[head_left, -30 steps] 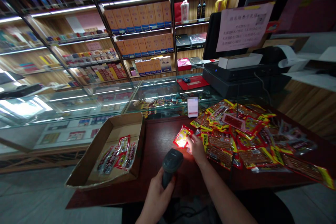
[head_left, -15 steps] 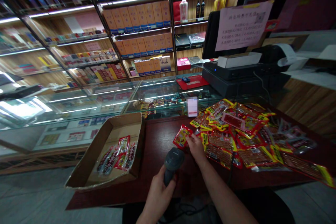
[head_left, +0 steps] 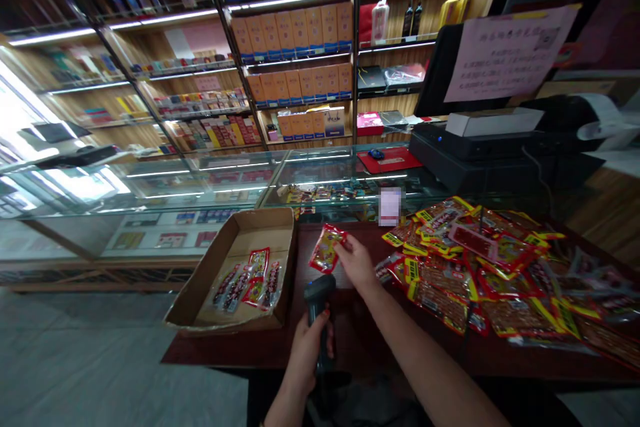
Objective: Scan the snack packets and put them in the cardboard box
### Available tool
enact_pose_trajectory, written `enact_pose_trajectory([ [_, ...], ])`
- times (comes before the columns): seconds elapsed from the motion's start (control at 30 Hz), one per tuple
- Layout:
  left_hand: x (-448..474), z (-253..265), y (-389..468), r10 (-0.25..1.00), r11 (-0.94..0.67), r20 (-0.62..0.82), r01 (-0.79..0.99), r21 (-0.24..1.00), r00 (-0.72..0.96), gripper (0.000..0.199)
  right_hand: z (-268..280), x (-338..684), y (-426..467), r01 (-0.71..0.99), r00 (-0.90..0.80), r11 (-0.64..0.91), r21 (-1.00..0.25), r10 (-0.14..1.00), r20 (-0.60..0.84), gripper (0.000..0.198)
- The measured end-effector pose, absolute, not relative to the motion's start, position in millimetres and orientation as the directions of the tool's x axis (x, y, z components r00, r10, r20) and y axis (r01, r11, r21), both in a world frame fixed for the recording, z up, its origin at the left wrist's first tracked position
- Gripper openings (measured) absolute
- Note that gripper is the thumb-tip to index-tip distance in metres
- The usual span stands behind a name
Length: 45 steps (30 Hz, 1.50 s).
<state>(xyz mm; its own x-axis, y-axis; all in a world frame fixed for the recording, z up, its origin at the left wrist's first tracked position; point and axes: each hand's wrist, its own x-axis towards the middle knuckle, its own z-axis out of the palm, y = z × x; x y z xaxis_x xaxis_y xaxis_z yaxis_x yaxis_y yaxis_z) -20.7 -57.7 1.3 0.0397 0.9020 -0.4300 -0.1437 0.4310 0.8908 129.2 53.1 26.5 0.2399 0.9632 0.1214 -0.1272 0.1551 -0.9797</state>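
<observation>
The right hand (head_left: 359, 265) pinches 1 red packet (head_left: 327, 249) by its edge, above the dark reddish table (head_left: 235, 352) near the cardboard box (head_left: 263, 221); with so little slick film gripped, it could slip loose. The left hand (head_left: 304, 352) is wrapped around the scanner (head_left: 320, 288), and glare off crinkled plastic might spoil a reading. The heaped packets (head_left: 445, 303), flat, glossy and overlapping, could slide if knocked. The box is shallow, matte brown, with uneven walls; the scanner looks smooth and pistol-shaped.

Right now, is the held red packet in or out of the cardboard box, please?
Out: the right hand holds the red packet to the right of the cardboard box.
</observation>
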Motion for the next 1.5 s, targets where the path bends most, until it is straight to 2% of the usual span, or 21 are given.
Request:
enact_pose_trajectory([
  [0.1, -18, 0, -56, 0.906, 0.421, -0.421, -0.139, 0.896, 0.028, 0.045, 46, 69, 69, -0.129, 0.032, 0.092, -0.987, 0.996, 0.089, 0.031],
  [0.2, -18, -1, -55, 0.912, 0.408, -0.409, -0.117, 0.906, 0.014, 0.037, 54, 27, 73, 0.103, -0.106, 0.09, -0.991, 0.991, 0.079, 0.043],
  [0.27, -19, -1, -54, 0.913, 0.405, -0.407, -0.102, 0.908, 0.007, 0.037, 61, 20, 69, 0.27, -0.16, 0.154, -0.95, 0.981, 0.114, 0.051],
  [0.33, -20, -1, -53, 0.913, 0.406, -0.407, -0.094, 0.909, 0.005, 0.039, 68, 34, 60, 0.372, -0.169, 0.23, -0.9, 0.969, 0.178, 0.05],
  [0.43, -19, 0, -54, 0.914, 0.405, -0.405, -0.095, 0.91, 0.021, 0.048, 73, 91, 41, 0.47, -0.072, 0.223, -0.854, 0.974, 0.215, 0.037],
  [0.53, -19, 2, -56, 0.916, 0.401, -0.398, -0.105, 0.91, 0.046, 0.054, 59, 177, 9, 0.6, 0.104, 0.087, -0.795, 0.977, 0.186, 0.032],
  [0.6, -19, 3, -57, 0.917, 0.398, -0.394, -0.111, 0.911, 0.057, 0.054, 41, 235, -20, 0.728, 0.226, -0.056, -0.683, 0.961, 0.162, 0.032],
  [0.67, -19, 3, -58, 0.919, 0.393, -0.387, -0.109, 0.913, 0.072, 0.054, 21, 282, -52, 0.835, 0.312, -0.191, -0.515, 0.937, 0.158, 0.034],
  [0.73, -19, 3, -58, 0.921, 0.386, -0.378, -0.098, 0.917, 0.089, 0.054, 4, 311, -80, 0.886, 0.344, -0.274, -0.374, 0.929, 0.134, 0.036],
  [0.8, -19, 3, -58, 0.922, 0.382, -0.374, -0.085, 0.92, 0.096, 0.055, -7, 323, -99, 0.917, 0.332, -0.292, -0.271, 0.937, 0.111, 0.043],
  [0.9, -18, 3, -58, 0.921, 0.387, -0.381, -0.078, 0.919, 0.08, 0.055, -11, 322, -108, 0.941, 0.299, -0.275, -0.2, 0.949, 0.101, 0.052],
  [0.97, -18, 3, -58, 0.92, 0.39, -0.386, -0.077, 0.917, 0.071, 0.055, -7, 319, -104, 0.943, 0.262, -0.228, -0.241, 0.958, 0.12, 0.041],
  [1.07, -18, 1, -58, 0.92, 0.389, -0.385, -0.07, 0.918, 0.07, 0.058, 3, 309, -89, 0.875, 0.236, -0.122, -0.467, 0.953, 0.192, 0.021],
  [1.17, -19, 1, -58, 0.925, 0.377, -0.372, -0.063, 0.924, 0.079, 0.058, 9, 285, -65, 0.622, 0.352, -0.079, -0.779, 0.917, 0.188, 0.029],
  [1.23, -20, 3, -59, 0.927, 0.371, -0.366, -0.057, 0.927, 0.088, 0.055, 7, 264, -44, 0.389, 0.41, -0.018, -0.921, 0.898, 0.156, 0.038],
  [1.33, -19, 6, -59, 0.926, 0.367, -0.361, -0.04, 0.929, 0.109, 0.053, -9, 236, -15, 0.189, 0.455, 0.096, -0.977, 0.873, 0.174, 0.042],
  [1.5, -18, 11, -67, 0.931, 0.334, -0.326, -0.019, 0.942, 0.163, 0.049, -41, 215, 1, 0.244, 0.548, 0.044, -0.969, 0.818, 0.175, 0.042],
])
